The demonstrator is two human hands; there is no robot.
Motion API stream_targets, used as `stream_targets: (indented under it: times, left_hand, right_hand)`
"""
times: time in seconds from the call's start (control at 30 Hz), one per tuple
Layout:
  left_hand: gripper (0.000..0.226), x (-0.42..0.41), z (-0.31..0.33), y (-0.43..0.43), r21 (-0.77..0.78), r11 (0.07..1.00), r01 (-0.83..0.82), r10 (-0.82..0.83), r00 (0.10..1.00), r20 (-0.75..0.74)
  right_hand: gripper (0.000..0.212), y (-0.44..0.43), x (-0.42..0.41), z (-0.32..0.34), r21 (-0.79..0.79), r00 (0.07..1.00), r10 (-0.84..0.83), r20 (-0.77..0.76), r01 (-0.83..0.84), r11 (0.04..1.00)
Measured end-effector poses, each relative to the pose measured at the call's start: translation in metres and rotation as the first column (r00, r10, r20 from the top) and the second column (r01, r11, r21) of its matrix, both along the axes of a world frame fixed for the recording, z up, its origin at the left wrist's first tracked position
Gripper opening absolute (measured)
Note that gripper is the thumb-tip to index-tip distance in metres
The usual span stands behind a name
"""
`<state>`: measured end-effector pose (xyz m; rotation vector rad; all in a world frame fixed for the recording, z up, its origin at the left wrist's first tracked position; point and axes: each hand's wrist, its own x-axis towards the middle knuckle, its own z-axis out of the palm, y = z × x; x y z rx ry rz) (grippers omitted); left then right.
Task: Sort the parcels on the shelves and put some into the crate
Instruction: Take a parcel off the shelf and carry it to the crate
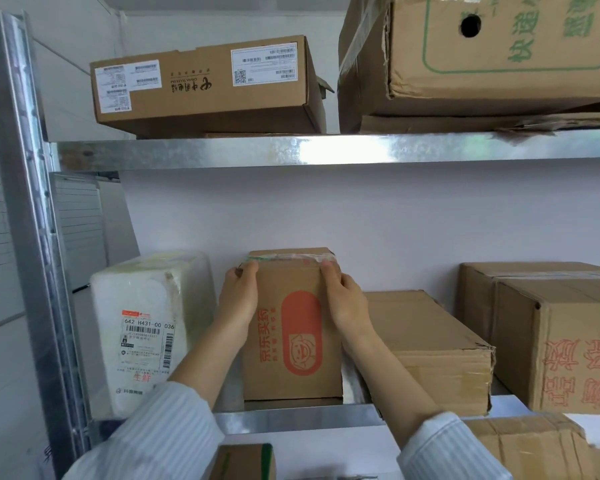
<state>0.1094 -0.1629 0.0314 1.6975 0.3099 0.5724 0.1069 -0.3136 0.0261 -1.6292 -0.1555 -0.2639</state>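
Note:
A small brown carton with an orange logo stands on the middle shelf, taped along its top edge. My left hand clasps its upper left side. My right hand clasps its upper right side, fingers hooked over the top corner. To its left stands a white foam parcel with a shipping label. A flat brown carton lies to its right, close against it. No crate is in view.
A larger carton with red print stands at far right. The upper shelf bears a flat labelled box and a big green-printed carton. A metal upright runs down the left. More cartons sit below.

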Motion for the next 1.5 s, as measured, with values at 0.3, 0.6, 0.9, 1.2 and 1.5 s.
stream_targets:
  times: [0.3, 0.6, 0.9, 1.2, 1.5]
  left_hand:
    - [0.047, -0.008, 0.001, 0.002, -0.024, 0.999, 0.046, -0.046, 0.999, -0.015]
    - [0.043, -0.033, 0.005, -0.003, -0.153, 0.983, 0.098, -0.105, 0.994, -0.035]
    - [0.014, -0.077, -0.014, -0.009, -0.157, 0.975, 0.157, -0.142, 0.984, 0.105]
    - [0.039, -0.09, -0.042, -0.006, -0.071, 0.98, 0.184, -0.166, 0.963, 0.213]
    - [0.046, -0.1, -0.082, -0.001, 0.015, 0.983, 0.184, -0.183, 0.956, 0.231]
  right_hand:
    - [0.068, 0.002, 0.012, -0.002, 0.051, 0.996, 0.05, -0.077, -0.046, 0.998]
    - [0.049, -0.008, -0.007, 0.003, 0.064, 0.987, 0.135, -0.089, -0.13, 0.989]
    - [0.038, -0.022, -0.033, -0.009, 0.108, 0.99, 0.138, -0.004, -0.137, 0.985]
    - [0.041, -0.027, -0.046, -0.033, 0.042, 0.988, 0.136, 0.078, -0.14, 0.989]
    - [0.043, -0.027, -0.054, -0.064, 0.04, 0.991, 0.092, 0.095, -0.096, 0.995]
